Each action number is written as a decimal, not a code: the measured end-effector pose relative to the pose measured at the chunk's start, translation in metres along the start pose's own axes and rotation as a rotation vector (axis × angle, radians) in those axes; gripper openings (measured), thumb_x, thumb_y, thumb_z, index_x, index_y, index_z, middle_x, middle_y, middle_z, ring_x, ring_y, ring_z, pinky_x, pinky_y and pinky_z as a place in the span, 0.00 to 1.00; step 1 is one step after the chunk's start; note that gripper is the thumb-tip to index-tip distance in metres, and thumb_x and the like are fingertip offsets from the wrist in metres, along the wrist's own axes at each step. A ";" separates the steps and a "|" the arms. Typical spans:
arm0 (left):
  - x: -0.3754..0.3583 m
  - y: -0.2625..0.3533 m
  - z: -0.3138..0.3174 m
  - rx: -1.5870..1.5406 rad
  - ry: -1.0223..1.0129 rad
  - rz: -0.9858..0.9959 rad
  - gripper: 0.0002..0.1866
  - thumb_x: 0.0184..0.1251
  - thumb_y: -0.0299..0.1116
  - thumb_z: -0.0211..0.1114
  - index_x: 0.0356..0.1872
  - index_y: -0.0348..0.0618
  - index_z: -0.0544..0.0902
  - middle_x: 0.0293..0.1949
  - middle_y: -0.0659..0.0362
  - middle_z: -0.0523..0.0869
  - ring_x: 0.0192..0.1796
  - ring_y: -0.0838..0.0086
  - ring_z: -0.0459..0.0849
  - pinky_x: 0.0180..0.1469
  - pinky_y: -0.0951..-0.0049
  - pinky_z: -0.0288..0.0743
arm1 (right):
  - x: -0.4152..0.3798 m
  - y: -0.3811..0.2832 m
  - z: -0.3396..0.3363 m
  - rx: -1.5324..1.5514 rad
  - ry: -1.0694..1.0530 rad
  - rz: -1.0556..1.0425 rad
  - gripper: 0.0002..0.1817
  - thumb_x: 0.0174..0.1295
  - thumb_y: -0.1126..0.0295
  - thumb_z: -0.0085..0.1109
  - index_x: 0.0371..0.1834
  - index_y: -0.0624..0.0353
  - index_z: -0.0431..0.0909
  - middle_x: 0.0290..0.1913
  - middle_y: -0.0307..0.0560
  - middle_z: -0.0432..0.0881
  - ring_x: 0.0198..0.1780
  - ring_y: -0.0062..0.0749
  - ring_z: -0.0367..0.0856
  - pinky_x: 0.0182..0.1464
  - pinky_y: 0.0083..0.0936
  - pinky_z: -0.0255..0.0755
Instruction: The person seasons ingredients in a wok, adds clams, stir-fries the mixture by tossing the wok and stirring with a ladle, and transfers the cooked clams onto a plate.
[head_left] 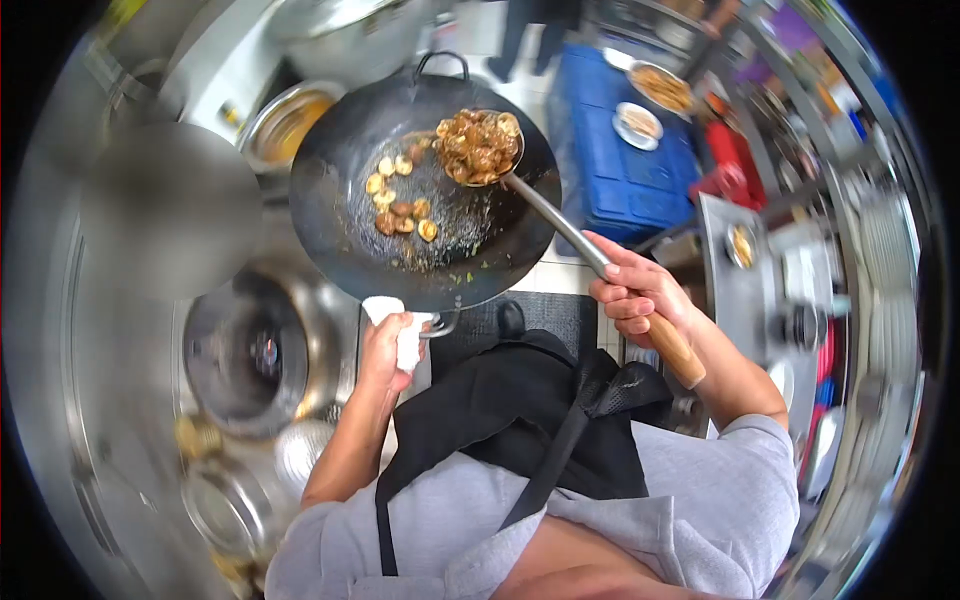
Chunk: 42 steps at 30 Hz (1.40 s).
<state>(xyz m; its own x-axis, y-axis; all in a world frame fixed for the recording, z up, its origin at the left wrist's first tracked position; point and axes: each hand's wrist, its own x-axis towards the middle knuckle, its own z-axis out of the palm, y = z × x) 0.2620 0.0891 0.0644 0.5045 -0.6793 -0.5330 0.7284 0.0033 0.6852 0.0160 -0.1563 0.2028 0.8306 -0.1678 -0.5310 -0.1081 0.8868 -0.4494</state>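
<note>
My left hand [390, 352] is closed around a folded white cloth [408, 345] at the near loop handle of a large dark wok [335, 225]. The wok is held up in front of me. My right hand [643, 290] grips a ladle [555, 215] with a metal shaft and a wooden end. Its bowl is over the wok's far right part, heaped with glossy brown food pieces [478, 145] in sauce. Several round, pale-cut pieces [405, 205] lie on the wok's oily bottom, with bits of green near its front. The ladle's underside is hidden.
To my left is a round stove burner [250, 350] with a small flame. A metal bowl of brownish liquid [292, 125] and a big pot stand beyond. A blue bin [590, 190] bears plates of food. A steel counter [720, 260] and shelves line the right. Another person's legs [525, 35] show ahead.
</note>
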 end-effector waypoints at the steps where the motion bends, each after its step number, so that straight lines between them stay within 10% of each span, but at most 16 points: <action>1: 0.007 0.014 -0.012 0.034 -0.039 -0.026 0.12 0.59 0.34 0.62 0.40 0.38 0.77 0.29 0.52 0.83 0.18 0.73 0.77 0.17 0.75 0.70 | 0.003 0.017 0.009 0.063 -0.002 -0.033 0.31 0.73 0.73 0.46 0.77 0.39 0.51 0.30 0.38 0.65 0.17 0.08 0.59 0.16 0.09 0.60; 13: 0.065 0.217 -0.097 0.274 -0.525 -0.488 0.04 0.64 0.32 0.58 0.34 0.44 0.74 0.28 0.50 0.82 0.19 0.72 0.75 0.18 0.72 0.68 | 0.045 0.195 0.226 0.326 0.258 -0.549 0.34 0.73 0.73 0.46 0.79 0.36 0.46 0.29 0.37 0.65 0.17 0.10 0.60 0.18 0.11 0.61; 20: 0.181 0.233 -0.143 0.311 -0.752 -0.618 0.06 0.61 0.34 0.60 0.34 0.48 0.72 0.32 0.47 0.80 0.20 0.74 0.72 0.17 0.77 0.64 | 0.154 0.265 0.301 0.369 0.486 -0.859 0.32 0.73 0.73 0.46 0.78 0.38 0.50 0.27 0.36 0.63 0.15 0.08 0.58 0.14 0.10 0.59; 30: 0.214 0.207 -0.116 0.432 -0.879 -0.632 0.06 0.61 0.34 0.61 0.33 0.48 0.72 0.29 0.50 0.81 0.18 0.73 0.72 0.16 0.77 0.61 | 0.138 0.313 0.231 0.443 0.712 -1.273 0.31 0.73 0.73 0.45 0.76 0.35 0.52 0.30 0.39 0.67 0.18 0.10 0.62 0.17 0.13 0.62; 42: 0.219 0.202 -0.126 0.451 -0.893 -0.586 0.05 0.61 0.31 0.60 0.34 0.45 0.72 0.26 0.53 0.81 0.16 0.73 0.74 0.16 0.75 0.66 | 0.082 0.320 0.057 0.298 1.230 -1.104 0.44 0.67 0.77 0.48 0.81 0.47 0.33 0.22 0.38 0.67 0.18 0.18 0.65 0.19 0.21 0.64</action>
<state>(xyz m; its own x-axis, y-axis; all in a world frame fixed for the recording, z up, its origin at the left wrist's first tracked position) 0.5784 0.0333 0.0237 -0.4932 -0.7670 -0.4105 0.4199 -0.6232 0.6598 0.0807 0.1382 0.0568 -0.4745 -0.8084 -0.3483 0.4146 0.1437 -0.8986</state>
